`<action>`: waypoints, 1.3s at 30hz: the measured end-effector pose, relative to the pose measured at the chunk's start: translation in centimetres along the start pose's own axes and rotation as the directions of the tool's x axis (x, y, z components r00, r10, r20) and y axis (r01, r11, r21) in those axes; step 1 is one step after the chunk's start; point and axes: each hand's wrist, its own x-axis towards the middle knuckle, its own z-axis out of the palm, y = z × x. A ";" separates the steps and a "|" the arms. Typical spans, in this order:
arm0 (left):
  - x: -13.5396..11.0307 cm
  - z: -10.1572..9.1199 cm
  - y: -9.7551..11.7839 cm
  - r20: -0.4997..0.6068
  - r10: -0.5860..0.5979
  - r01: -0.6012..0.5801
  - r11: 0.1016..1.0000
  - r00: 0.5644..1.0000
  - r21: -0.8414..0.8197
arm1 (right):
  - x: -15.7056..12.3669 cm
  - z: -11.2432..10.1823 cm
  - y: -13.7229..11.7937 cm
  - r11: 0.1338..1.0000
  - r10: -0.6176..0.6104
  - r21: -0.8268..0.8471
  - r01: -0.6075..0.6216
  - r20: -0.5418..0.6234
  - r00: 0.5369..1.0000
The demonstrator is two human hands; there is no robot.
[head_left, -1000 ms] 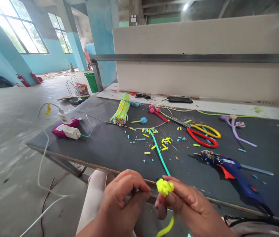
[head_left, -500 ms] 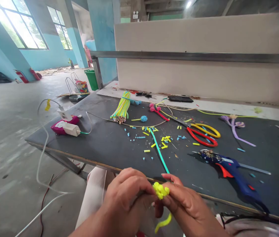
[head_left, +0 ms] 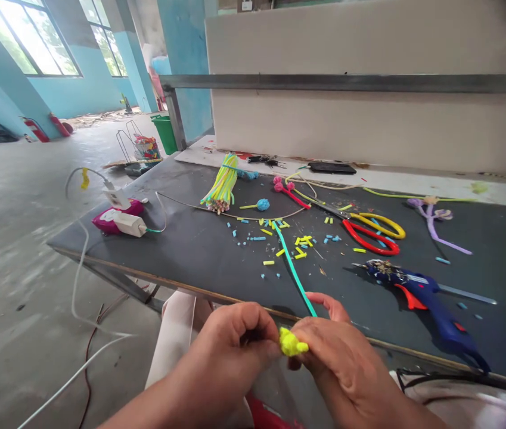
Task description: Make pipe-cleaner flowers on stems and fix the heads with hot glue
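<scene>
Yellow cluster [head_left: 292, 342]: held in the air between the 2 hands, just in front of the near edge of the table [head_left: 181, 250]. It is short and compact; its long axis slants slightly, upper left to lower right, so 1 end faces each hand. Neither hand is clearly nearer; both are in contact.

Left hand [head_left: 239, 351]: thumb and forefinger are pressed together at the cluster's left end and appear to pinch its edge. The cluster lies directly right of these fingertips.

Right hand [head_left: 346, 363]: back turned to the camera. Its fingers appear to pinch the cluster's right end, partly hidden; the cluster lies left of them. 1 finger stands raised behind, beside the teal stem [head_left: 295, 271]. Contact with that stem cannot be confirmed.

Teal stem: its visible length lies on the table beyond the hands, running away from them; the near end is hidden.

Surroundings: glue gun [head_left: 435, 307] right of the hands; scissors [head_left: 350, 232] farther back, lying with cut bits [head_left: 301, 252] to their left.
</scene>
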 end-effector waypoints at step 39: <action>0.0 -3.8 4.1 0.675 0.364 -0.766 0.282 0.642 0.577 | 1.7 -2.3 -1.5 0.849 0.192 0.338 -0.406 0.518 0.833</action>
